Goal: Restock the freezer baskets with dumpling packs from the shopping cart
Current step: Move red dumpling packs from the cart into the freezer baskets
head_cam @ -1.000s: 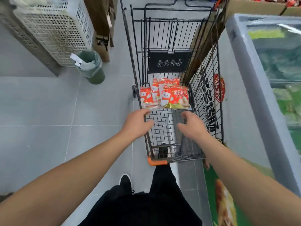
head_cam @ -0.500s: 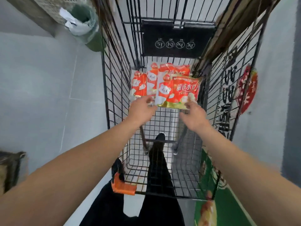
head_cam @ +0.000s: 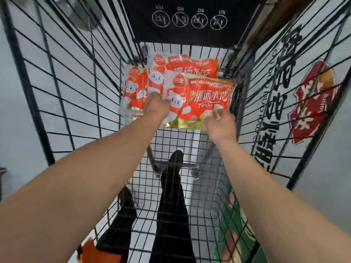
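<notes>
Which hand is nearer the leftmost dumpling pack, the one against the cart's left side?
Left. The left hand lies just right of the leftmost dumpling pack, over the neighbouring packs. The right hand is farther right, at the top dumpling pack's lower right corner.

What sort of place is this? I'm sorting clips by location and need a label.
Most likely a shop or supermarket aisle: a wire shopping cart holds branded dumpling packs, a printed sign hangs on its side, and the left hand and right hand reach in.
</notes>
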### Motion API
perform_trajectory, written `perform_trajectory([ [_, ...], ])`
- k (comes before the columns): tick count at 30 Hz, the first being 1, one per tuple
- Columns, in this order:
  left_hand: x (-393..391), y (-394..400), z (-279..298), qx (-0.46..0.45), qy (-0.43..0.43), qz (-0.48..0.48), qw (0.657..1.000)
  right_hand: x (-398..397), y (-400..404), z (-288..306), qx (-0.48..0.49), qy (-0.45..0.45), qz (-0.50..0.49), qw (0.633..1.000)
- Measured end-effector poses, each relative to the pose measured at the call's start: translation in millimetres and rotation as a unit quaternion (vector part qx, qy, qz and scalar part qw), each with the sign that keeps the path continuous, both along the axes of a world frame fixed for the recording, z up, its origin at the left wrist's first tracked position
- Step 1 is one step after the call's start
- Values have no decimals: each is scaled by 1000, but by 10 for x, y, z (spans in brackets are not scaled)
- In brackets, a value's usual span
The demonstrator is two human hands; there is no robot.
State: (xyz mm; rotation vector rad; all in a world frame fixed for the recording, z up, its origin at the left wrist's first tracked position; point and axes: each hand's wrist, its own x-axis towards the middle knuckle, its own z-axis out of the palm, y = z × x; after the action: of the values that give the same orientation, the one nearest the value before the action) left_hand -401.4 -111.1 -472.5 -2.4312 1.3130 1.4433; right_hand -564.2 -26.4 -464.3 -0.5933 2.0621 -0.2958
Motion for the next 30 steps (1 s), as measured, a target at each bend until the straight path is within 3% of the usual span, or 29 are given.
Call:
perform_trajectory([
  [6, 396, -30, -18, -28, -15, 78, 996, -49, -206, -156, 4, 17, -159, 987],
  [9, 724, 21, -67, -19, -31, 109, 993, -25, -300, -306, 28, -51, -234, 970],
  [12, 849, 64, -72, -12, -2, 157, 987, 60, -381, -419, 26, -126, -254, 959],
  [17, 855, 166, 46, -7, 44, 186, 982, 152, -259, -385, 13, -154, -276, 948],
  [23, 909, 353, 607, -2, 76, 147, 986, 250, 70, 401, -1, -106, -278, 955],
  [30, 1168, 689, 1603, -42, 149, 68, 986, 462, 713, 1543, -64, -115, -333, 934],
])
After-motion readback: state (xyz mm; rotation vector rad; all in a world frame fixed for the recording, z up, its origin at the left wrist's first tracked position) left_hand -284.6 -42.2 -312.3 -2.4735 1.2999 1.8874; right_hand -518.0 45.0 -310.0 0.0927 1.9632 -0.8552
